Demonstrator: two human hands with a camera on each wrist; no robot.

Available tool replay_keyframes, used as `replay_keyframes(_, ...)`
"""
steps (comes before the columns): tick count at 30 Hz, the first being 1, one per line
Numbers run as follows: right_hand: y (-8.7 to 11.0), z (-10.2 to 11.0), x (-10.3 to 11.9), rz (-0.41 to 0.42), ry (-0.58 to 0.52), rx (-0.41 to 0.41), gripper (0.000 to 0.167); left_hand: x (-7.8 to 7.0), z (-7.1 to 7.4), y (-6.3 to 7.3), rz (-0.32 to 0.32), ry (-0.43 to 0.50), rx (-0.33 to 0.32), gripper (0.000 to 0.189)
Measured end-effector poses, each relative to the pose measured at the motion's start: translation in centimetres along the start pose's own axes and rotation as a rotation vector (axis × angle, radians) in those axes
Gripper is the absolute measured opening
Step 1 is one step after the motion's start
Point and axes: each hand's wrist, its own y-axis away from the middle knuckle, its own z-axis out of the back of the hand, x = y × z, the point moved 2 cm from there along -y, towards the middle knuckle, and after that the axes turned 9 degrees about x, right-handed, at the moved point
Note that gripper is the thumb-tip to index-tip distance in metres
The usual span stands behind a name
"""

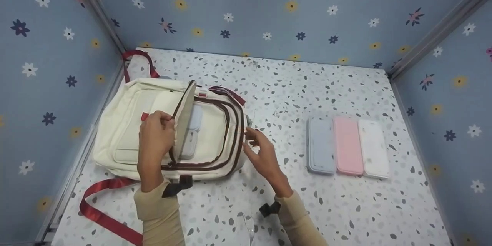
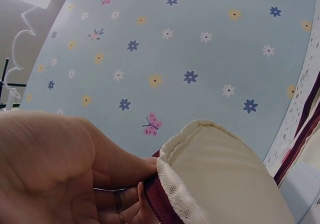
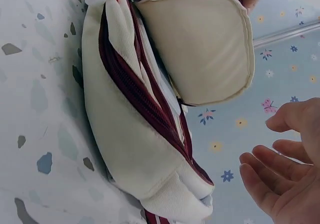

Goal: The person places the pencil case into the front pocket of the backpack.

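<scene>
A cream backpack (image 1: 109,130) with dark red zips lies on the speckled table. My left hand (image 1: 155,138) pinches the edge of its front pocket flap (image 1: 184,117) and holds it raised; the left wrist view shows thumb and fingers at the flap's zipped rim (image 2: 167,204). Inside the pocket sit a light blue item (image 1: 195,117) and a pale grey item (image 1: 189,145), partly covered by the flap. Just beside the bag's right end is my right hand (image 1: 265,155), its fingers loosely bent around nothing. In the right wrist view this hand (image 3: 290,169) is apart from the bag.
Three flat rectangular cases, blue (image 1: 321,144), pink (image 1: 349,146) and white (image 1: 373,148), lie side by side at the right. A red strap (image 1: 102,213) trails toward the front left. Flower-patterned panels (image 1: 246,11) enclose the table's back and sides.
</scene>
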Motion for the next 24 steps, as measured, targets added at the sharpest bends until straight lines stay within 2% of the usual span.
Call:
replay_keyframes(7,1.1,1.3,-0.5,-0.043,-0.005,-0.042,0.042,0.1,0.1,0.0,-0.004,-0.002,0.007,0.018)
replay_keyframes(12,1.7,2.3,-1.3,-0.059,-0.045,-0.101,0.042,0.1,0.1,0.0,-0.027,0.004,0.0,0.019)
replay_keyframes(16,2.3,3.3,-1.8,-0.107,-0.04,-0.148,0.043,0.1,0.1,0.0,-0.03,-0.001,-0.006,0.019)
replay_keyframes(22,3.1,5.4,0.0,-0.156,-0.024,-0.184,0.042,0.2,0.2,0.0,-0.015,-0.012,-0.005,0.019)
replay_keyframes(24,3.4,6.1,-0.3,-0.155,-0.025,-0.205,0.043,0.1,0.2,0.0,-0.017,-0.013,-0.008,0.019)
